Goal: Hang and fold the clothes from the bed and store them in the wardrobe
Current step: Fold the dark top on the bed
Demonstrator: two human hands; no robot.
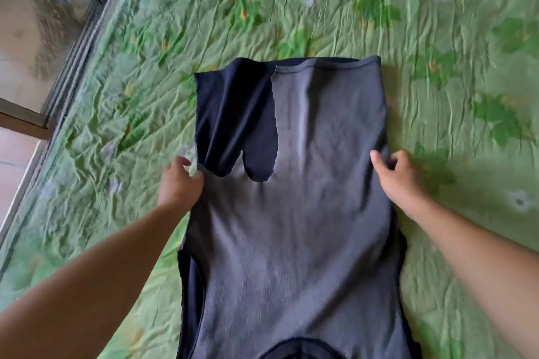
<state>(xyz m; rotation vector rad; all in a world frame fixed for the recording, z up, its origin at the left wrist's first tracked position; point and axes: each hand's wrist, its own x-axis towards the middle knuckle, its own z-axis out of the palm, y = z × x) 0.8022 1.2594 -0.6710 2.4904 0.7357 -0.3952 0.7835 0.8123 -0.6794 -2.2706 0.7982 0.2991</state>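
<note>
Sleeveless top [306, 213] is at the folding step. Left hand [180, 183] grips its left side edge and right hand [398, 176] pinches its right side edge, both at mid-length. The top lies flat on the green bedspread [291, 9], neckline toward the near edge. The next move likely calls for lifting both edges evenly. No brand or writing is legible.

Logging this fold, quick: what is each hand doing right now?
Left hand: grips the left edge of the dark shirt.
Right hand: pinches the shirt's right edge.
</note>
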